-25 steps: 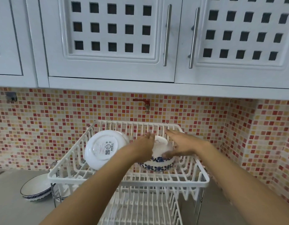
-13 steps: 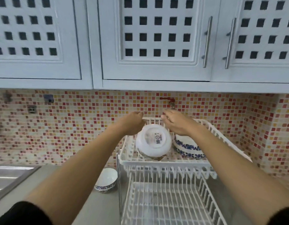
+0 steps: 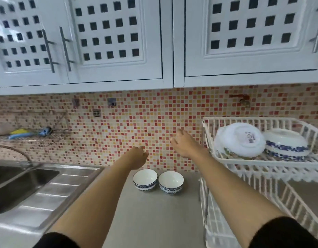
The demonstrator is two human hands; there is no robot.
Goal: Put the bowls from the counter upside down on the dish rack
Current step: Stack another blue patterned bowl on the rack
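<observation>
Reaching: you are between loads, both hands empty and up in front of the tiled wall, above the two small bowls that remain on the grey desk [image 3: 151,217].
Left hand: your left hand [image 3: 138,157] is loosely curled with nothing in it, hanging just above and behind the left small white bowl with a blue patterned band [image 3: 145,179].
Right hand: your right hand [image 3: 184,144] is open with fingers spread, gripping nothing, higher than the left and above the right small white bowl with a blue patterned band [image 3: 171,182].
Bowls on desk: both stand upright, mouths up, side by side and nearly touching, below and slightly in front of your hands.
Rack: the white wire dish rack [image 3: 261,161] stands to the right of your right hand; on its upper tier a large plain white bowl [image 3: 241,139] leans tilted with its base towards you, and a white bowl with a blue floral band [image 3: 286,144] lies mouth-down just beside it.
Step in hand: two bowls look placed; you appear to be going for the last two.
Next move: lower each hand onto the bowl beneath it, pinch the rim, lift, then turn it over before setting it down.
Room: the space on the upper tier looks tight, so the lower tier may serve.
</observation>
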